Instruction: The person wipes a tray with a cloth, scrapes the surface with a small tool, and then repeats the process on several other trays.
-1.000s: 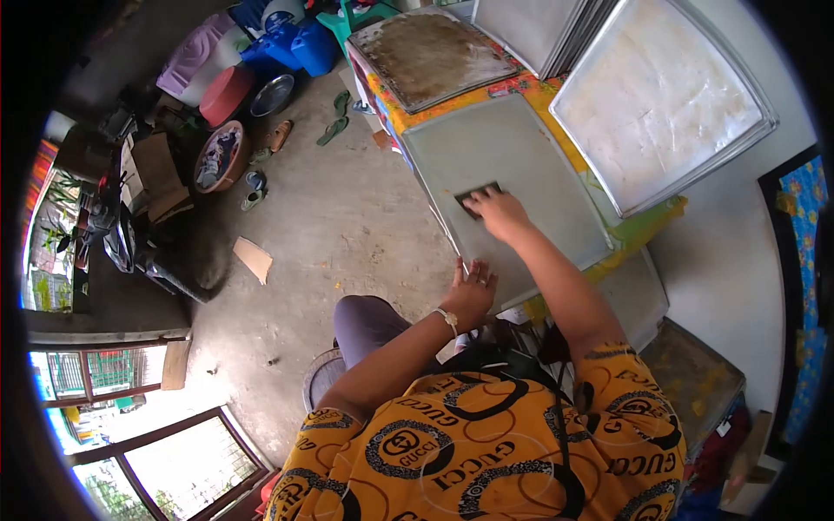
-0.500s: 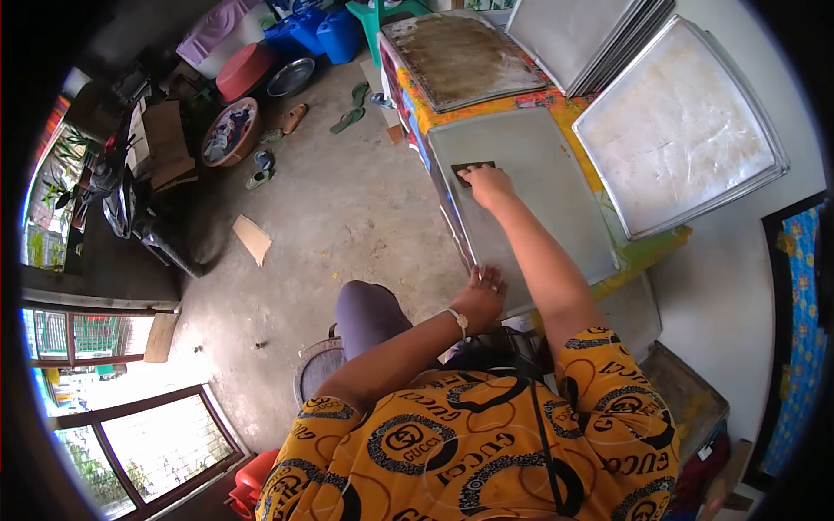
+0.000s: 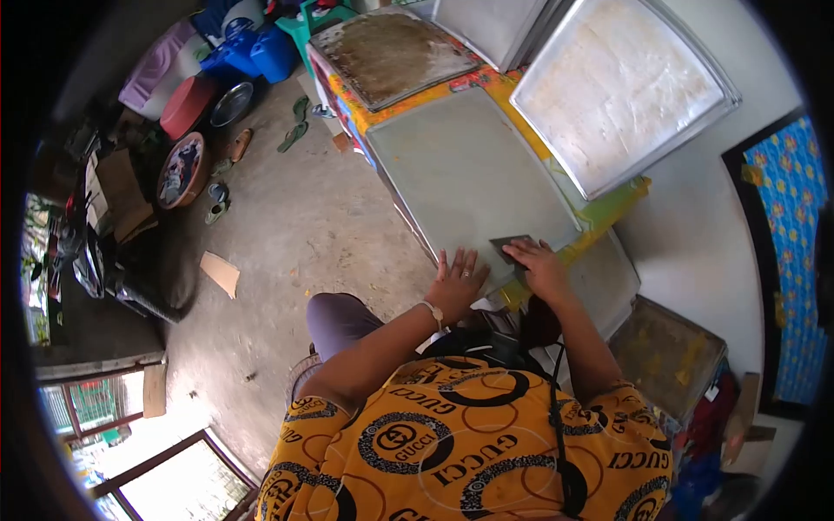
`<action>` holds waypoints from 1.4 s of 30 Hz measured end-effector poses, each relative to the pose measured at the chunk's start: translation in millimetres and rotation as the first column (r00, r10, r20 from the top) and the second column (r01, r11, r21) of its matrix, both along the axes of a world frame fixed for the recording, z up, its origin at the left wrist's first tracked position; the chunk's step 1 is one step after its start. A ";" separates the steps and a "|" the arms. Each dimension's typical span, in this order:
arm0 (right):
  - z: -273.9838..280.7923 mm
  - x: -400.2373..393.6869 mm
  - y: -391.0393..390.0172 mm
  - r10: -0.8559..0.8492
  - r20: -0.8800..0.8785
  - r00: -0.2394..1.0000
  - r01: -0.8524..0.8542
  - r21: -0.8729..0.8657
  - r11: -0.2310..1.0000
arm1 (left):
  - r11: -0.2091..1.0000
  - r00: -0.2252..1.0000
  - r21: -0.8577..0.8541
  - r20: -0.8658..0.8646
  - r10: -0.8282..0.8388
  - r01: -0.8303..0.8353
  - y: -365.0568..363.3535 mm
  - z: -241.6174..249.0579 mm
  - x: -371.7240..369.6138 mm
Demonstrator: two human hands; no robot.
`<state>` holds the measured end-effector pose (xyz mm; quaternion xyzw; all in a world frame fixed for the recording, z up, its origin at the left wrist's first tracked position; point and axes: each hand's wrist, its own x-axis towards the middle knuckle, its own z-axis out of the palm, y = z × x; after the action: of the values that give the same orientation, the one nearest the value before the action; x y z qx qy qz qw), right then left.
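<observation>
A flat grey metal tray [image 3: 469, 174] lies before me on a table covered with a bright patterned cloth. My right hand [image 3: 540, 267] presses a dark, flat, square-cornered pad [image 3: 511, 247] against the tray near its close right corner. Beside it, my left hand [image 3: 460, 278] rests with fingers spread over the tray's near left edge, a ring on one finger and a band on the wrist. Part of the pad is hidden beneath my right fingers.
A brown-stained tray [image 3: 391, 56] lies at the table's far end. Pale trays [image 3: 621, 87] lean against the wall, and another stained tray [image 3: 667, 352] stands low at right. Slippers [image 3: 295, 126], a clothes-filled basin [image 3: 184, 169] and a cardboard piece [image 3: 221, 273] are on the floor.
My right hand has drawn the pad from the tray's far left part back to its near right corner. My left hand has flattened out at the near edge. The view has shifted.
</observation>
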<state>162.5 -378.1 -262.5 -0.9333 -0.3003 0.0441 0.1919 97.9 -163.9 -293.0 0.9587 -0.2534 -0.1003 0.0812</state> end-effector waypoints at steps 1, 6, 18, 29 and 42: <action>7.2 -4.5 -3.0 -0.034 0.001 0.999 0.034 0.028 0.999 | 0.999 0.997 -0.032 0.063 -0.040 0.043 -2.2 -11.8 0.1; -0.6 -23.7 -28.4 -0.066 0.077 0.995 0.074 -0.098 0.992 | 0.994 0.997 0.080 0.022 -0.079 0.077 -11.5 -19.5 3.2; -21.4 -62.2 -37.5 0.058 0.180 0.982 -0.008 -0.265 0.964 | 0.995 0.999 0.103 0.046 -0.006 0.001 23.7 -9.4 -13.5; -39.5 -24.8 -21.7 0.064 0.172 0.983 -0.014 -0.280 0.960 | 0.994 1.000 0.106 -0.031 -0.001 0.004 9.0 -5.9 -4.5; -31.1 6.6 -0.6 0.109 0.107 0.988 -0.075 -0.278 0.958 | 0.992 0.999 0.126 -0.037 -0.016 0.020 11.2 -8.1 -3.6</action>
<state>169.1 -378.7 -293.7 -0.9368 -0.3454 0.0375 0.0405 94.4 -152.7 -301.0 0.9577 -0.2536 -0.1339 0.0241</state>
